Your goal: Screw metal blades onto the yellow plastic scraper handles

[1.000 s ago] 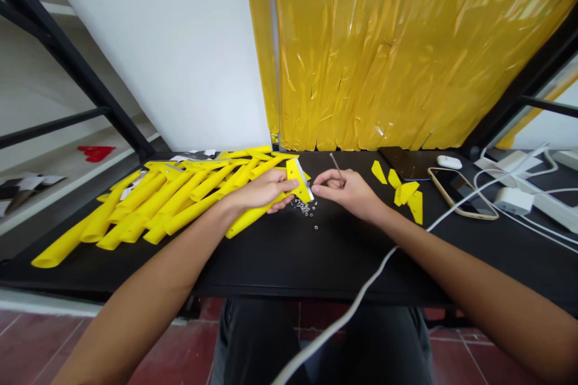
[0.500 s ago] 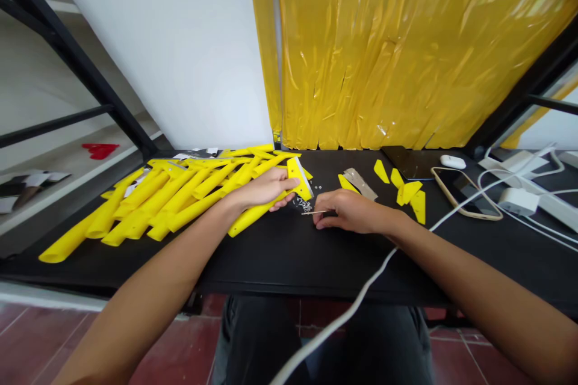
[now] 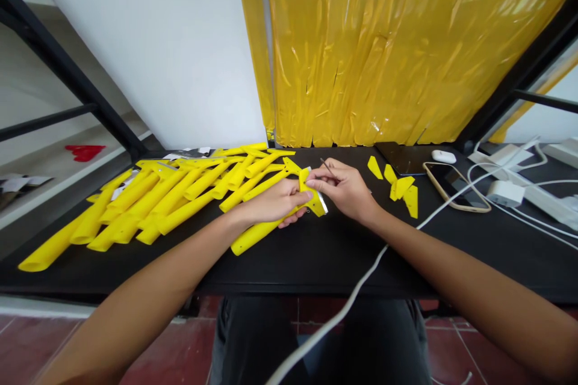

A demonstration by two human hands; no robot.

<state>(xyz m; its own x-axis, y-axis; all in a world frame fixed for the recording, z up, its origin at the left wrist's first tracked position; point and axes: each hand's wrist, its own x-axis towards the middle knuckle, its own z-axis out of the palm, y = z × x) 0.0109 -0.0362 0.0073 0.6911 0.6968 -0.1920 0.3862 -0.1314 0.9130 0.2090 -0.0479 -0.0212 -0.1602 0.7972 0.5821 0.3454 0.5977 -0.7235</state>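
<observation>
My left hand (image 3: 280, 200) is closed around a yellow scraper-like piece (image 3: 257, 236). Its tubular handle slants down to the left, and a flat head with a silvery edge sticks out past my thumb. My right hand (image 3: 347, 186) meets that head from the right, fingertips pinched at its upper part. A thin dark rod-like tool (image 3: 328, 167) lies between the fingers of my right hand; its exact kind is not clear. Tiny metal bits on the black table (image 3: 343, 258) are mostly hidden beneath the piece and my hands.
Many similar yellow tubular pieces (image 3: 151, 198) are heaped on the left. Flat yellow fin-shaped plates (image 3: 401, 186) lie to the right, near a phone (image 3: 456, 186), a white case (image 3: 443, 157) and a power strip (image 3: 542, 192). A white cable (image 3: 361, 283) crosses the front edge.
My right hand has lifted from the small metal bits to the head of the yellow piece, its thin tool now pointing upward. The head has turned in my left hand. The view shifted slightly.
</observation>
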